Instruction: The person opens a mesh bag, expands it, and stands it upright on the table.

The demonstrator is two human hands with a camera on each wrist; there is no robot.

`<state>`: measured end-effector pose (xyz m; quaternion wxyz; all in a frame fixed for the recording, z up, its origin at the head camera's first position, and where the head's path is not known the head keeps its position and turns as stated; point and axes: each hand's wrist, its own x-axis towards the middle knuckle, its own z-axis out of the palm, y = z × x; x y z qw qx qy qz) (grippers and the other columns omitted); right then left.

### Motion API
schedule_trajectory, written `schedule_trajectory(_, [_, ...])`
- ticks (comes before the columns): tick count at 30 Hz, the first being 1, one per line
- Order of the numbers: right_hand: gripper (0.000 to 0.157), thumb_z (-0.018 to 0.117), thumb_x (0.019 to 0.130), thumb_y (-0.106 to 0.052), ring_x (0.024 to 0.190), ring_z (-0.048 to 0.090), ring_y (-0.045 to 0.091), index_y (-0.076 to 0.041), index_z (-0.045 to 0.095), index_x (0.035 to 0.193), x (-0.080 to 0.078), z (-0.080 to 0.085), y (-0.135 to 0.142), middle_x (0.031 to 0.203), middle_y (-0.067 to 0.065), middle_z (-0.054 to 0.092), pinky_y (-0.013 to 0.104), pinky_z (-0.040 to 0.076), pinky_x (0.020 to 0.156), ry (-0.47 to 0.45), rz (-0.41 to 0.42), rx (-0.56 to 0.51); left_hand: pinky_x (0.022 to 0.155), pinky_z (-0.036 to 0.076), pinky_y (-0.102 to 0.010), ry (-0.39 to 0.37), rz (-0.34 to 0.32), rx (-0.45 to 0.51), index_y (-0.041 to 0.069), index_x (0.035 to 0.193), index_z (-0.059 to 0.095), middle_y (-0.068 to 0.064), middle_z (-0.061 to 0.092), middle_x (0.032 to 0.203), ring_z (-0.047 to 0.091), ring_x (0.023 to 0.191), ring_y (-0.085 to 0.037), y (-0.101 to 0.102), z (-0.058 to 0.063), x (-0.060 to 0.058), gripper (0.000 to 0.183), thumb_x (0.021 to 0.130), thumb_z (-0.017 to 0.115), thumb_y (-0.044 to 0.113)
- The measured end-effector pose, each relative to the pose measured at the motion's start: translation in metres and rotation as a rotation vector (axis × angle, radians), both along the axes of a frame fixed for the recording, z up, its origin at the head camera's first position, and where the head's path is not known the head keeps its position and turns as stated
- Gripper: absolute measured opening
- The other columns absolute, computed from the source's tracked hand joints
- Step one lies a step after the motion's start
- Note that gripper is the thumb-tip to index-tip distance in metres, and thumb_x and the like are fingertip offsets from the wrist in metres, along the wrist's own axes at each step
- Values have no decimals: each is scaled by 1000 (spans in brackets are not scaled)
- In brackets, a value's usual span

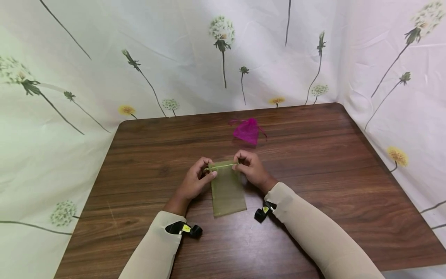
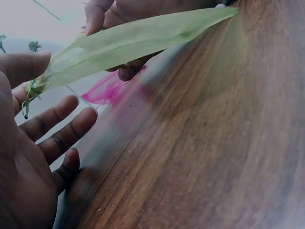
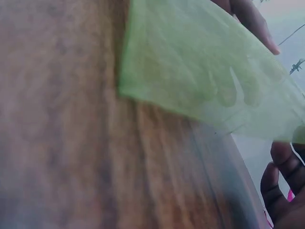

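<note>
A sheer green drawstring pouch (image 1: 228, 192) hangs between both hands, its ribboned top edge away from the body. My left hand (image 1: 196, 180) pinches the top left corner between thumb and forefinger; in the left wrist view the other fingers (image 2: 66, 138) spread loosely below. At the top right corner, my right hand (image 1: 252, 168) pinches the pouch by the drawstring. The right wrist view shows the green mesh (image 3: 190, 62) with the left fingers visible through it. Its bottom edge comes down close to the table.
A magenta mesh pouch (image 1: 248, 131), drawn together at its neck, lies on the brown wooden table (image 1: 156, 155) beyond the hands. White cloth with dandelion prints (image 1: 195, 50) stands behind the table and along its sides.
</note>
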<state>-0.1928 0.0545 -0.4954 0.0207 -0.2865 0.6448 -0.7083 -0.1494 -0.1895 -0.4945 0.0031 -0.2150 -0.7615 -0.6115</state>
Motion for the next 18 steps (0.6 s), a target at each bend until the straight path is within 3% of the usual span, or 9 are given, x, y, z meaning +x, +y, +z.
schedule_trajectory(3, [8,63,86,14,71,52,6,9,57,84,2,0,0,81,-1,57,20,44,66,-9,7,24,77,46,-23,25,-6,-53,-1,108,55,-3,56,100,54,88,-8,0,-1,1,17,101,71,-2])
schedule_trajectory(7, [7,62,88,12,69,50,8,10,55,86,2,0,1,79,-4,56,21,42,65,-48,10,21,80,48,-23,-3,-24,-35,-2,110,51,-9,58,108,56,94,-9,1,-1,1,21,101,70,-1])
schedule_trajectory(12, [9,63,90,13,68,58,10,16,57,95,3,-2,1,79,-5,61,21,48,64,-66,-7,1,86,55,-23,-55,-16,27,-8,133,51,-25,66,123,66,102,-7,0,0,3,35,102,67,-3])
schedule_trajectory(15, [15,63,90,14,67,63,13,18,57,103,3,-3,0,79,-2,65,23,52,64,-74,-35,-16,89,58,-23,-90,-12,48,-6,154,41,-34,70,122,72,103,-7,0,1,3,57,103,67,-3])
schedule_trajectory(18, [21,62,90,14,65,64,13,19,57,110,4,-3,1,78,-1,66,24,54,64,-89,-84,-27,85,62,-26,-177,7,101,0,167,26,-34,73,116,75,94,-8,1,4,5,76,103,67,-2])
